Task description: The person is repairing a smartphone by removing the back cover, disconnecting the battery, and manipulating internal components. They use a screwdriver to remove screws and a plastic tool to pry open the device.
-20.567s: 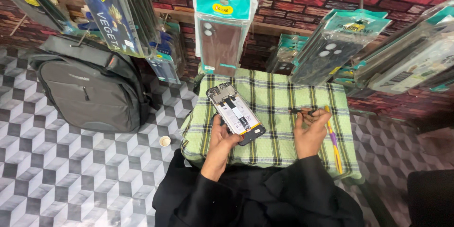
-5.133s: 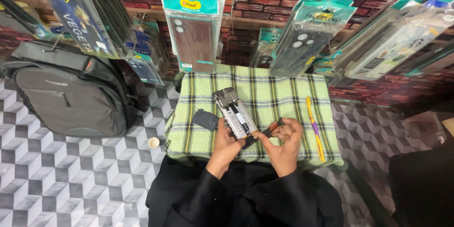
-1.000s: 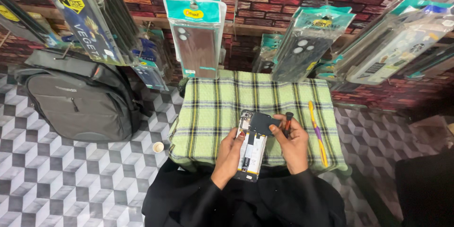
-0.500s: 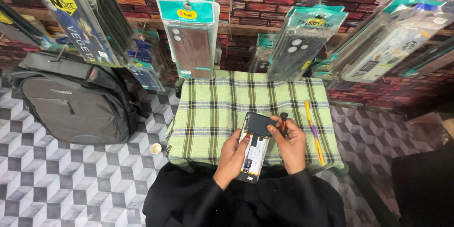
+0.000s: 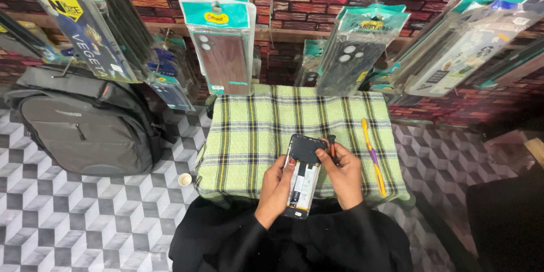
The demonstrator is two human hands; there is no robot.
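Head view: our left hand [image 5: 276,184] grips the opened black smartphone [image 5: 302,174] over the green plaid cloth [image 5: 249,130]; our right hand [image 5: 342,171], pinching a small dark screwdriver [image 5: 332,146], should seat the dark cover plate [image 5: 306,149] squarely.

Backpack [image 5: 85,122] left of table [image 5: 249,130]; toothbrush [image 5: 373,156] on it.

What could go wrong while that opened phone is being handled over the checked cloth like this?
The opened phone is held above the checked cloth near its front edge, steadied mostly by the left hand; a slip might drop it into the lap. The right hand also holds a dark tool close to exposed parts, which could scratch them.
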